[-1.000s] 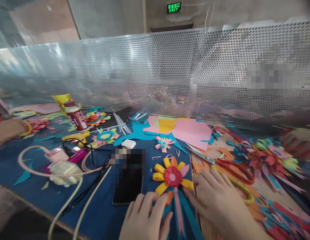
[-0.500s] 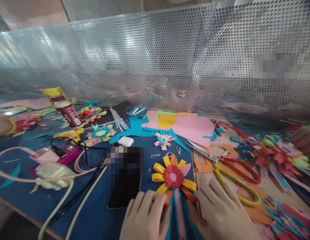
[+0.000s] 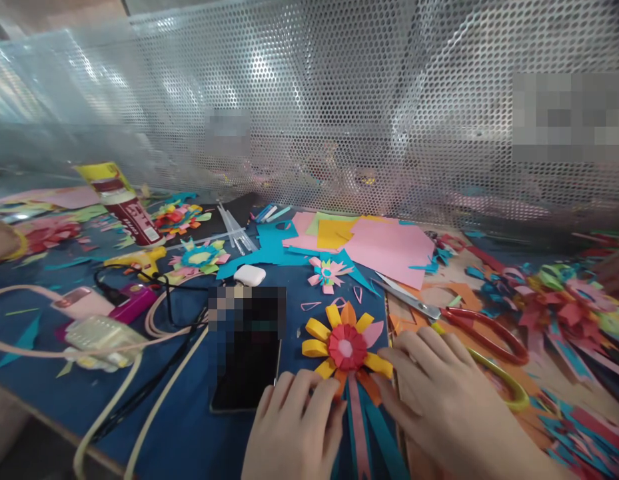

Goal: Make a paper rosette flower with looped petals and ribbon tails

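A paper flower point(image 3: 347, 345) with yellow and orange looped petals, one pink petal and a red centre lies on the blue tabletop, pink and blue paper tails trailing toward me. My left hand point(image 3: 295, 427) is at its lower left, with bent index finger and thumb closed around an orange petal. On the other side is my right hand point(image 3: 439, 387), its thumb and index finger apart beside the yellow and orange petals at the lower right. Its other fingers reach over the orange paper point(image 3: 452, 293) near the scissors point(image 3: 429, 310), which have red and yellow handles.
A phone point(image 3: 252, 360) lies left of the flower, below a white earbud case point(image 3: 250, 275). Cables and a power adapter point(image 3: 104, 340) cover the left side. Behind are a glue bottle point(image 3: 134, 217), a yellow glue gun point(image 3: 139, 260), pink paper point(image 3: 389, 247) and a perforated metal screen point(image 3: 309, 100).
My right hand has shifted up, its index finger now by the yellow petal and its thumb farther from the tails. One blue tail now shows more. The view has tilted slightly.
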The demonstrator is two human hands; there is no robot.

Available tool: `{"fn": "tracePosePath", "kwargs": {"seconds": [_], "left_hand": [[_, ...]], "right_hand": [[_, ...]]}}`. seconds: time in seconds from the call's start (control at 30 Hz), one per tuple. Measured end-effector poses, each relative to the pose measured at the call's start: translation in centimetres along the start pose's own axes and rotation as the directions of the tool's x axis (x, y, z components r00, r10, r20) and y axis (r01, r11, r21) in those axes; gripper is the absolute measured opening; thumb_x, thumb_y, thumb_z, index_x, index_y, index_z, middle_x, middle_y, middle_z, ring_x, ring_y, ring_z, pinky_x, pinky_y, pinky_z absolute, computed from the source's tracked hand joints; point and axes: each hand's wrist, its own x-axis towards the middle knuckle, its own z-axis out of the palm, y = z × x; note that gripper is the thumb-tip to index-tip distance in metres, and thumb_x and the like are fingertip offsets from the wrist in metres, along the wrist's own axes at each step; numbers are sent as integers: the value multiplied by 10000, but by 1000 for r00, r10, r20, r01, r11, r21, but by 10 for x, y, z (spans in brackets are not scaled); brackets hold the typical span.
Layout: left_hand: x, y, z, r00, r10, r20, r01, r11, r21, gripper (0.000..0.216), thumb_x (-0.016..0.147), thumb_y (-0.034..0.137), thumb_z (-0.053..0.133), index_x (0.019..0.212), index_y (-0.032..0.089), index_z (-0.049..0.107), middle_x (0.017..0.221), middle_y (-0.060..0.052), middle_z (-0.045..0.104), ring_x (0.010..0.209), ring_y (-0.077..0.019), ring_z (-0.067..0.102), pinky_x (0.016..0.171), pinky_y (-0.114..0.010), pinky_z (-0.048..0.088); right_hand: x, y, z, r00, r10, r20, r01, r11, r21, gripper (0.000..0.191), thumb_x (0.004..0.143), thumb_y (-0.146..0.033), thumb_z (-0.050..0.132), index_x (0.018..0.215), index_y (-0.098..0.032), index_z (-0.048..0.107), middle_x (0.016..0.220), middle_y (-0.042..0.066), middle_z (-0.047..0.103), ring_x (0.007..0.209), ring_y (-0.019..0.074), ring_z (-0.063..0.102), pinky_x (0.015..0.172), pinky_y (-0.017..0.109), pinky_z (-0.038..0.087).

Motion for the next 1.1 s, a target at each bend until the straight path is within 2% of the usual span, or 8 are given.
{"fn": "tracePosePath", "kwargs": {"seconds": [0.17, 0.37, 0.53, 0.77, 1.0, 1.1], "left_hand": [[0, 0, -1, 999, 1, -41, -2, 1000, -16, 97, 812, 195, 560, 889, 251, 577, 803, 3, 616, 664, -183, 576, 573, -311, 449], [0, 1, -3, 997, -4, -73, 0, 999, -52, 117, 818, 188, 556, 915, 245, 589, 798, -10, 602, 670, -176, 582, 583, -307, 485], [0, 1, -3, 998, -2, -65, -3, 998, -69, 107, 816, 181, 552, 897, 234, 596, 790, -20, 589, 673, -177, 585, 588, -311, 508], [-3, 0, -4, 998, 15, -57, -19, 998, -61, 111, 799, 181, 564, 888, 225, 614, 801, -28, 590, 671, -171, 588, 601, -306, 522], [-4, -1, -3, 998, 29, -49, -33, 996, -79, 132, 792, 162, 572, 903, 222, 611, 795, -26, 588, 670, -172, 585, 591, -311, 521], [-5, -1, -3, 999, 36, -38, -39, 996, -80, 167, 790, 160, 579, 941, 224, 607, 806, -29, 594, 675, -175, 583, 586, -312, 517]], "right_hand": [[-4, 9, 8, 998, 37, 57, -37, 999, -7, 187, 825, -278, 487, 696, -219, 609, 718, 23, 546, 726, 229, 472, 645, 339, 312], [-4, 9, 11, 998, 59, 30, -59, 998, 17, 215, 836, -235, 462, 721, -220, 643, 705, 26, 544, 700, 219, 471, 632, 329, 305], [-6, 6, 7, 999, 44, 31, -46, 998, 42, 255, 855, -233, 437, 671, -211, 611, 702, 32, 552, 702, 212, 465, 628, 320, 292], [-10, 2, 6, 998, 53, 20, -54, 995, 81, 306, 893, -249, 386, 711, -215, 631, 717, 37, 566, 706, 205, 465, 639, 321, 293], [-13, 1, 1, 998, 69, 2, -69, 992, 105, 222, 880, -294, 444, 814, -205, 637, 780, 47, 582, 733, 209, 478, 664, 330, 317], [-18, -5, -3, 1000, 18, -25, -16, 996, 90, 234, 877, -297, 450, 762, -198, 628, 727, 46, 572, 726, 213, 476, 672, 337, 314]]}}
